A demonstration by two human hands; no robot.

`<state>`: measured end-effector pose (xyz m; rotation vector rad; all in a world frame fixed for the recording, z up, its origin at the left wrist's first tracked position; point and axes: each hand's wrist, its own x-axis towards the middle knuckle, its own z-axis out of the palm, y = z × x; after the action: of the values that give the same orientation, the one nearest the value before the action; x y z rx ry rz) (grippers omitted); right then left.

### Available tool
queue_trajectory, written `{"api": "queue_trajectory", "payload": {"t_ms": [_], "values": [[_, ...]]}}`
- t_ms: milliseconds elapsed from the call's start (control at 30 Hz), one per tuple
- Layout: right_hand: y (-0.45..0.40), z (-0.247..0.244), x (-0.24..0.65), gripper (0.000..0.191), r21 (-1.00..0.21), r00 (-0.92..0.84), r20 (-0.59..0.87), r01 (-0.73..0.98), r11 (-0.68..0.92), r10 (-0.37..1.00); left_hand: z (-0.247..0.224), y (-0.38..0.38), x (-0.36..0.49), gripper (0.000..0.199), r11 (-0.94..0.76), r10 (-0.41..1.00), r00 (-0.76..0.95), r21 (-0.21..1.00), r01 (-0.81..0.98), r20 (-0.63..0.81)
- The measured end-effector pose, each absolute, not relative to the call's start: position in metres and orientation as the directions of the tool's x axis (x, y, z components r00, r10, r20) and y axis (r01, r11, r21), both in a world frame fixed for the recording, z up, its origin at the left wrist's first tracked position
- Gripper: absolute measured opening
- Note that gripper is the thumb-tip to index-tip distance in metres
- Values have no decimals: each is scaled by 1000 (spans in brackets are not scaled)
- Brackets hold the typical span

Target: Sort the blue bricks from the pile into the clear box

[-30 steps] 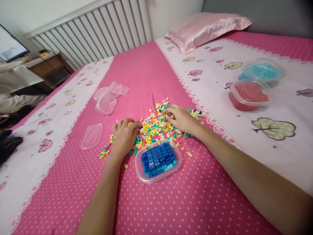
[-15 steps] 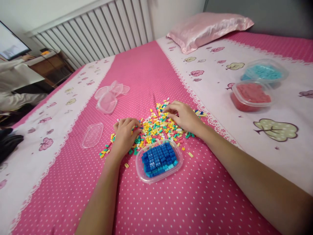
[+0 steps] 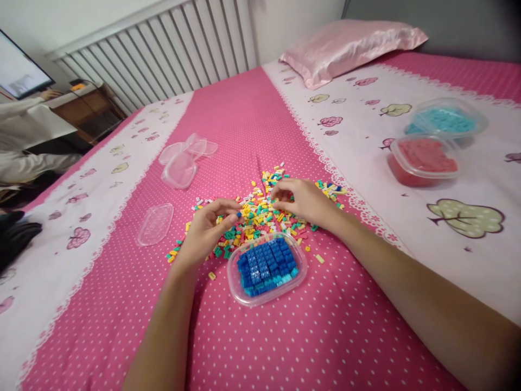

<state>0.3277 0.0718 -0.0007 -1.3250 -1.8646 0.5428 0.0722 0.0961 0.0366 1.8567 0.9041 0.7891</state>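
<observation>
Between the thumb and index fingertips of my left hand (image 3: pixel 209 225) is a small blue toy brick (image 3: pixel 239 215), lifted just over the left side of a loose pile of small bricks (image 3: pixel 256 220) in yellow, green, white and pink. Across the pile, my right hand (image 3: pixel 299 200) reaches in with fingers curved and a gap between thumb and index finger; nothing shows in it. A clear plastic box (image 3: pixel 302 271) stands in front of the pile. Inside it, dark blue bricks (image 3: pixel 268 258) are packed in neat rows, with lighter blue ones along the near edge.
Clear lids (image 3: pixel 179 169) overlap on the bedspread at the left, and another lid (image 3: pixel 155 224) lies nearer. To the right stand a box of red bricks (image 3: pixel 423 160) and a box of turquoise bricks (image 3: pixel 445 119). A pink pillow (image 3: pixel 350 49) lies far back. Another person (image 3: pixel 24 127) is at far left.
My left hand has risen from the pile and turned, showing a blue brick between its fingertips. My right hand has moved slightly down and its fingers have curled more.
</observation>
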Motion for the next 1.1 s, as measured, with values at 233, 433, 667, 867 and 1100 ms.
{"api": "queue_trajectory", "payload": {"t_ms": [233,433,667,867,1100], "values": [[72,-1,326,18,-703,-208,376,571,424,903,33,98,68,25,-421,815,548,841,340,186],[70,0,325,9,-704,-229,335,584,404,914,45,93,63,18,-450,774,612,820,354,161],[70,1,323,11,-615,-265,374,646,452,889,70,79,51,23,-484,605,774,858,170,188],[34,46,294,3,-705,-352,426,449,549,834,70,71,51,37,-393,485,868,913,109,105],[5,56,260,8,-739,-442,361,401,541,821,69,69,51,37,-358,498,863,926,117,83]]}}
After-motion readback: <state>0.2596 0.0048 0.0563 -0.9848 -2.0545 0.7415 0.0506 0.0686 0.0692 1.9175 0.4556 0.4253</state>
